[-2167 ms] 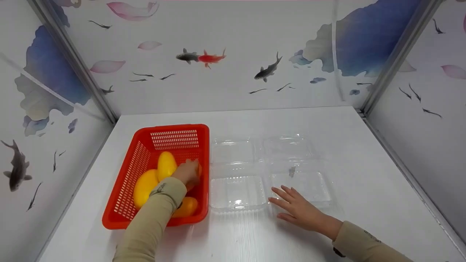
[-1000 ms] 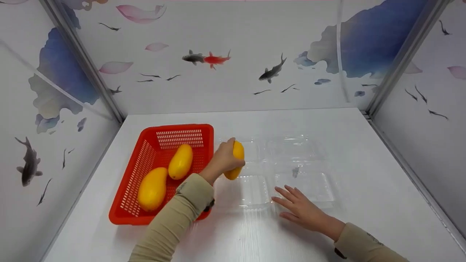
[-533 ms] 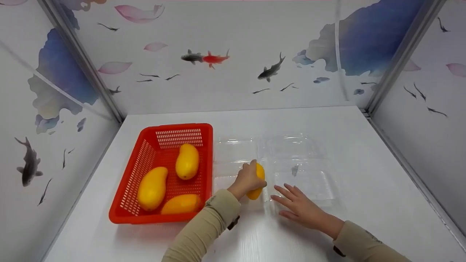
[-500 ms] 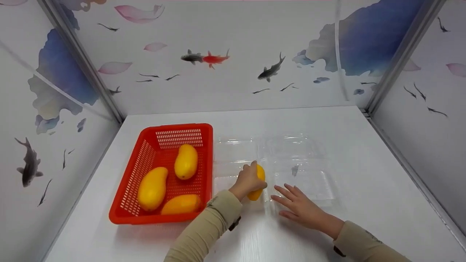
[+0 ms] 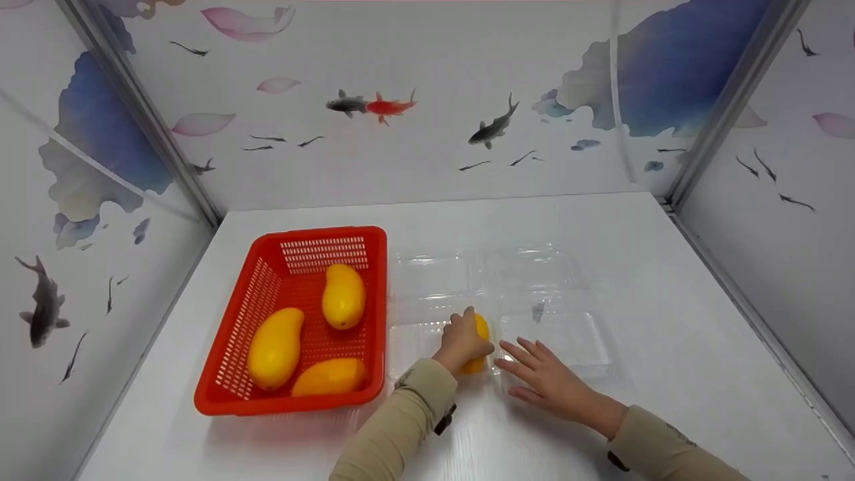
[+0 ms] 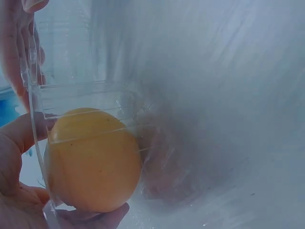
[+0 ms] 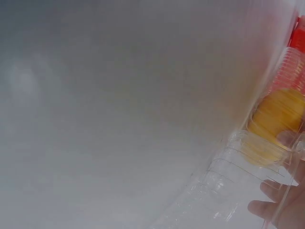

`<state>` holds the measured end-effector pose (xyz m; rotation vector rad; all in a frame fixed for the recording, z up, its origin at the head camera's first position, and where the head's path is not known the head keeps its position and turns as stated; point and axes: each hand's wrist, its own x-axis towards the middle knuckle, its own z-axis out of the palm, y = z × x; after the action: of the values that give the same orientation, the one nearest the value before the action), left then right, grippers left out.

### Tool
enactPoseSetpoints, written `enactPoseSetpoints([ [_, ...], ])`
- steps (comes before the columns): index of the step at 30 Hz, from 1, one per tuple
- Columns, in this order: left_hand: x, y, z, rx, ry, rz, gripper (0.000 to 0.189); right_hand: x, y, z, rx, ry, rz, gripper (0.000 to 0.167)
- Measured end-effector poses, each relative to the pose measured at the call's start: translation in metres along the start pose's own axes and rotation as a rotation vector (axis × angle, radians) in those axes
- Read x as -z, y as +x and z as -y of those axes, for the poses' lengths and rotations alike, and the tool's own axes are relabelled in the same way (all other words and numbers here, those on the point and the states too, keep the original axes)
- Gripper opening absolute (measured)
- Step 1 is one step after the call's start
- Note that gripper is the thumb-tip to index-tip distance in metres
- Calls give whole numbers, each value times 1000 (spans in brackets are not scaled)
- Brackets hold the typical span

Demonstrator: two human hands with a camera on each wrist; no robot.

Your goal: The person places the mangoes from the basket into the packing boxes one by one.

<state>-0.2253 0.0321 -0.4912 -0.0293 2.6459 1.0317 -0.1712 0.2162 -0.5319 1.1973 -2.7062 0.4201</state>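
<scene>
In the head view my left hand grips a yellow mango low over the front left section of the clear plastic clamshell boxes. The left wrist view shows that mango end-on behind a clear plastic wall, with thumb and fingers around it. My right hand lies with fingers spread at the near edge of the front right section. It holds nothing. Through clear plastic, the right wrist view also catches the mango. The underside of the held mango is hidden by my left hand in the head view.
A red slotted basket stands left of the boxes, with three mangoes inside, one of them toward the back. Two further clear sections sit behind the front ones. Printed white walls close the table's back and sides.
My left hand has lifted a mango out of the basket and carried it right, then down into the front left box section. The right hand has stayed put.
</scene>
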Motion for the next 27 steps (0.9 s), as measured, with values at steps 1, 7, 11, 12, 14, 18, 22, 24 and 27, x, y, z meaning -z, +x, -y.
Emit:
enactPoseSetpoints([
  [1, 0, 0, 0, -1, 3, -5, 79, 0, 0, 0, 2, -3, -6, 48],
  [7, 2, 0, -3, 8, 9, -3, 78, 1, 1, -1, 3, -3, -12, 49],
  [11, 8, -6, -7, -15, 27, 1, 77, 0, 1, -2, 0, 7, 0, 48],
  [12, 12, -8, -9, -29, 34, -3, 76, 0, 1, -2, -1, 6, 2, 48],
  [14, 24, -12, -16, -50, 41, -17, 75, 0, 1, -2, -3, 10, 3, 48],
  [18, 64, -16, -28, -110, 79, -87, 71, 1, 1, -1, -5, 18, 1, 48],
  [22, 116, -13, -29, -147, 148, -183, 67, 1, 0, 0, -13, 36, -2, 49],
  [24, 140, -8, -21, -133, 165, -231, 65, 1, 0, 1, -16, 45, -3, 49],
  [27, 165, 2, 3, -79, 205, -289, 61, 1, 0, 2, -27, 59, 6, 48],
])
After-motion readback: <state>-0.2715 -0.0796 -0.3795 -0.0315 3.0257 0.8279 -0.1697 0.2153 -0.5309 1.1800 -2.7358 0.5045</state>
